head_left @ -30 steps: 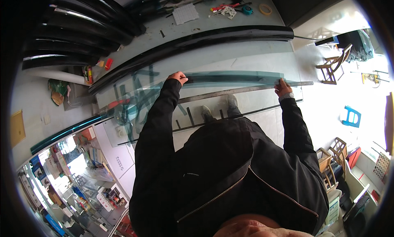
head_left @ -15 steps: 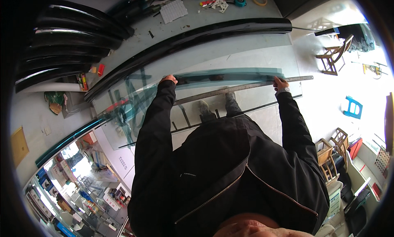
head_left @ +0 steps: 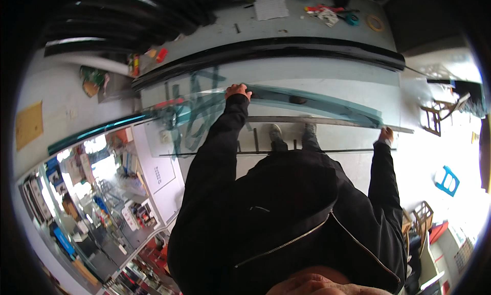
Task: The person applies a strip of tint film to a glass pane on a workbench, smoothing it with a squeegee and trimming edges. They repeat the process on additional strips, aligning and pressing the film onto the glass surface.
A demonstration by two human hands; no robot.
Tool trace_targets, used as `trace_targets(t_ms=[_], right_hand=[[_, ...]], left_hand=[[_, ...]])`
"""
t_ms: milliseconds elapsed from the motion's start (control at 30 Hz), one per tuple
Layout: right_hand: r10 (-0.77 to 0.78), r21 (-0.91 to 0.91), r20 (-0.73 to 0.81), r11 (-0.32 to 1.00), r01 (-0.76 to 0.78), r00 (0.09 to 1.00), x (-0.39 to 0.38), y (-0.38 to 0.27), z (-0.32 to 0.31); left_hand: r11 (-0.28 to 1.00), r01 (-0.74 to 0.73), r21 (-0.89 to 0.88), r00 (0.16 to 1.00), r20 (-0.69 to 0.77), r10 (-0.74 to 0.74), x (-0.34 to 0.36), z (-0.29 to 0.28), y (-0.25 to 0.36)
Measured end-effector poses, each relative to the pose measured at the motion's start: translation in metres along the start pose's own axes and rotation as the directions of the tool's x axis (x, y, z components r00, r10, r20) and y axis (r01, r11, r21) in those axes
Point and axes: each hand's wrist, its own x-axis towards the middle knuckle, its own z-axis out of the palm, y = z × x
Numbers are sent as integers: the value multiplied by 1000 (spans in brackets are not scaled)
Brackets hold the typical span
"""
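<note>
Teal see-through film strips (head_left: 327,103) lie lengthwise across a glass-topped table (head_left: 353,77). My left hand (head_left: 239,90) is closed on the left end of the long strip, fingers curled at its edge. At the other end, my right hand (head_left: 386,135) pinches near the strip's corner, beside a long metal ruler (head_left: 327,121); its fingertips are blurred. The ruler runs along the near side of the film, partly under its right end. More loose, tangled film strips (head_left: 197,113) are heaped left of my left hand.
A long black film roll (head_left: 286,45) lies behind the strips. Farther back are a white sheet (head_left: 271,7), a teal tape measure (head_left: 352,20) and a tape ring (head_left: 375,23). Black rolls (head_left: 128,19) stack at far left. A blue stool (head_left: 447,181) and wooden chair (head_left: 434,116) stand right.
The head view has turned, so the table and film now slope down to the right. My right hand sits slightly nearer my body, just below the ruler. The left hand keeps its hold.
</note>
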Motion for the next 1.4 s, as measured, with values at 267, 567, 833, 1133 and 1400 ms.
trace_targets(t_ms=[267,567,833,1133,1400], right_hand=[[57,147,72,987,-67,996,7,9,26],[91,438,230,880,-186,969,-55,-76,-2],[29,381,196,919,-104,980,-93,-118,-41],[48,401,230,905,-139,972,-109,-115,-41],[-22,431,297,895,-113,955,-123,-128,-30]], left_hand=[[923,385,-19,921,-62,-386,-63,13,-103],[798,543,-260,827,2,-562,-59,64,-191],[636,704,-317,702,175,-690,-43,69,-197],[683,575,-451,816,254,-520,-7,123,-250],[834,416,-362,905,81,-417,-3,111,-265]])
